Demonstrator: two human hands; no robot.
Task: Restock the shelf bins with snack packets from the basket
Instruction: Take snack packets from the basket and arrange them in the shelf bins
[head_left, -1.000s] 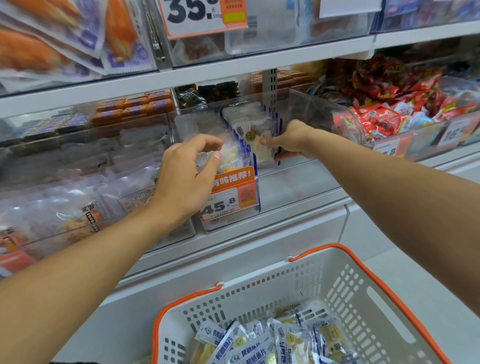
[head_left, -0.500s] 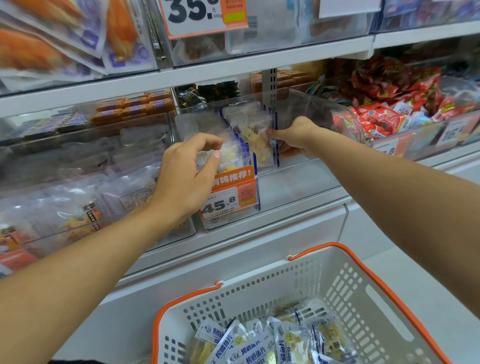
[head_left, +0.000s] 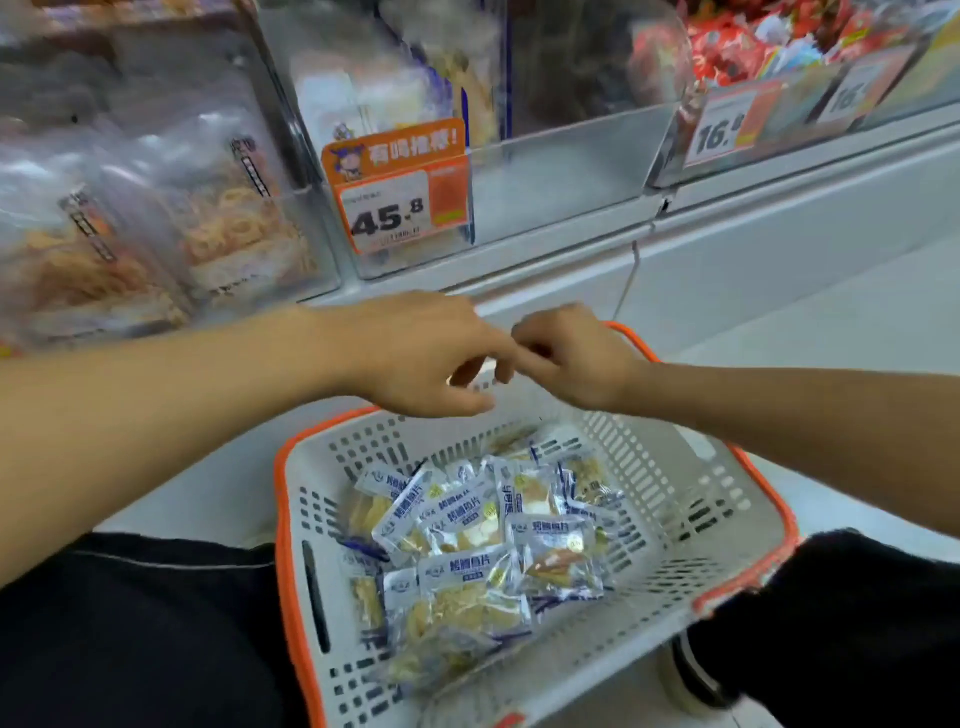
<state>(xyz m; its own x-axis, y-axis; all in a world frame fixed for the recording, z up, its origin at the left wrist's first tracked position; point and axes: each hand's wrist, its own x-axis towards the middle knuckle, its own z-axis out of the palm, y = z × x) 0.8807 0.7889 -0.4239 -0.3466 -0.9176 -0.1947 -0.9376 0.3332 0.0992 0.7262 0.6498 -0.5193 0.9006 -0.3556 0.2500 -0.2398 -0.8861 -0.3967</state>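
Observation:
A grey basket (head_left: 691, 525) with an orange rim sits on the floor between my knees. Several blue-and-clear snack packets (head_left: 467, 540) lie piled in it. Above its far edge my left hand (head_left: 415, 353) and my right hand (head_left: 571, 358) meet, fingertips touching, both with loosely curled fingers and nothing in them. Higher up stands the clear shelf bin (head_left: 561, 171) with the orange 45.8 price tag (head_left: 400, 187); a few of the same packets (head_left: 415, 88) stand at its back left, blurred.
Left of that bin a clear bin (head_left: 156, 218) holds pale bagged snacks. To the right a bin with a 16.8 tag (head_left: 722, 130) holds red packets (head_left: 737, 47). My dark trouser legs (head_left: 130, 634) flank the basket; pale floor lies to the right.
Both hands have come out of the shelf bin and dropped to just above the basket, leaving the packets in the bin. My view has tilted down toward the basket.

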